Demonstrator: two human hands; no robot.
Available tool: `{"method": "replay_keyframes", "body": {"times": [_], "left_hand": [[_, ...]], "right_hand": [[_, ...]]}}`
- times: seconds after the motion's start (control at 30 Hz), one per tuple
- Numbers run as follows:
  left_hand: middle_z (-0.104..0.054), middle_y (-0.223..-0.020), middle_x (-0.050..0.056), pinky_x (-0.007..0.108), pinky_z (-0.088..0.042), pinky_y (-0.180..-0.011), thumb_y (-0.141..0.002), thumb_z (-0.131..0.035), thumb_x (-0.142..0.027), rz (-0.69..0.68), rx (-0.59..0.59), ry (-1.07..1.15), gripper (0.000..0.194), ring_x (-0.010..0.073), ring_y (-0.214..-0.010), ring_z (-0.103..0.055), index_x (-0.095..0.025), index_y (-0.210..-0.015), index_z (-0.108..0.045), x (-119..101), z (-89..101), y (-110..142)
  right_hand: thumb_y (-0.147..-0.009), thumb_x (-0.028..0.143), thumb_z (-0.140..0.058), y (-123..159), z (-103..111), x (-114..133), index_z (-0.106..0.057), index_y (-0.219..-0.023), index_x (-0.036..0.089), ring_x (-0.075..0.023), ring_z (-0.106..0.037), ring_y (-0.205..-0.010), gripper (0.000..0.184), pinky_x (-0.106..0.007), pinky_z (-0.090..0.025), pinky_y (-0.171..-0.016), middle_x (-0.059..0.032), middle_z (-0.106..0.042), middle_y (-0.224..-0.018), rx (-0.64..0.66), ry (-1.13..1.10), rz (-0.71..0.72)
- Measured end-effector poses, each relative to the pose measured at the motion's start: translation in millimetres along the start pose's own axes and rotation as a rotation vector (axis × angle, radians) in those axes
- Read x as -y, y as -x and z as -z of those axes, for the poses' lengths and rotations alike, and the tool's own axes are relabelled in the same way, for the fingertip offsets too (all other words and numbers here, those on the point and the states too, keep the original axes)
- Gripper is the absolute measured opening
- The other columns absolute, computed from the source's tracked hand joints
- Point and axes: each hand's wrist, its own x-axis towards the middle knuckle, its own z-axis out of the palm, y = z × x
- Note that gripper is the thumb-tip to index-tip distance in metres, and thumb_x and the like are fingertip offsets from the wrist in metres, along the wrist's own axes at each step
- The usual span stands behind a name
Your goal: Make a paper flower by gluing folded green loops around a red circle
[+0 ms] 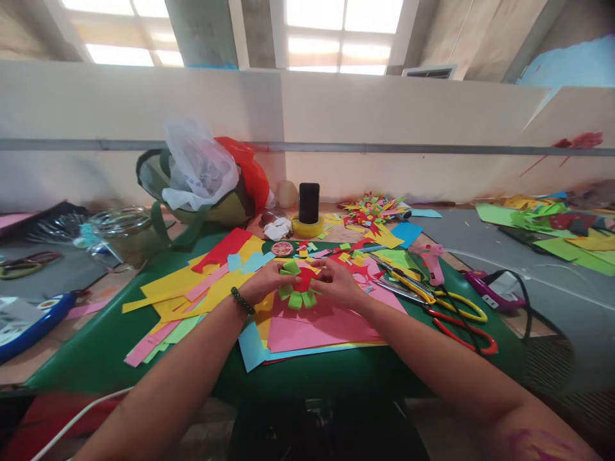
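Between my two hands is a paper flower, with a red round middle and light green paper petals curling around its edge. My left hand pinches its left side, thumb near the red middle. On the right edge, the fingers of my right hand are closed together; whether a small paper piece is between them is hidden. Under the flower lies a stack of pink paper sheets on blue and yellow ones. Yellow paper strips and pink strips spread to the left of my hands.
Scissors with yellow handles, scissors with red handles and a pink glue gun lie to the right. A phone stands upright behind, near a pile of paper flowers. A stuffed bag stands back left.
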Motion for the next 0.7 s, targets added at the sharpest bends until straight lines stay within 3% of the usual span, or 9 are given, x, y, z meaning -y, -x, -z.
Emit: {"method": "replay_keyframes", "body": {"times": [0.27,0.47,0.6,0.7], "left_hand": [[-0.065,-0.065,0.000,0.024,-0.044,-0.055,-0.057,-0.083,-0.040,0.025,-0.044,0.028,0.035,0.0116,-0.056,-0.057,-0.014,-0.072,-0.065,-0.1,-0.4,-0.1],[-0.065,-0.062,0.000,0.024,-0.044,-0.052,-0.055,-0.082,-0.038,-0.005,-0.076,0.042,0.032,0.0122,-0.053,-0.057,-0.014,-0.069,-0.065,3.0,-0.5,-2.6],[-0.063,-0.060,-0.001,0.022,-0.043,-0.053,-0.057,-0.080,-0.036,-0.032,-0.062,0.037,0.028,0.0108,-0.053,-0.055,-0.014,-0.065,-0.065,2.8,-0.1,-2.0],[-0.063,-0.061,0.000,0.022,-0.043,-0.053,-0.058,-0.080,-0.036,-0.047,-0.037,0.038,0.028,0.0107,-0.054,-0.054,-0.014,-0.065,-0.064,3.1,0.4,-1.2]], "right_hand": [[-0.068,0.030,-0.067,-3.4,0.1,-2.8,-0.052,-0.106,0.017,-0.0118,-0.053,-0.059,0.043,-0.024,-0.038,-0.056,0.0063,-0.054,-0.062,-0.038,-0.034,0.019],[-0.064,0.026,-0.069,-1.9,-1.6,-2.2,-0.055,-0.109,0.018,-0.0105,-0.046,-0.055,0.047,-0.024,-0.034,-0.052,0.0082,-0.048,-0.060,0.011,-0.004,-0.031],[-0.067,0.040,-0.071,-2.2,-0.6,-0.7,-0.056,-0.106,0.017,-0.0123,-0.050,-0.060,0.048,-0.025,-0.036,-0.054,0.0049,-0.052,-0.066,-0.003,-0.036,0.035],[-0.075,0.053,-0.061,-4.8,5.1,2.3,-0.056,-0.099,0.018,-0.0146,-0.056,-0.073,0.044,-0.027,-0.042,-0.061,-0.0013,-0.060,-0.080,-0.075,-0.124,0.098]]}}
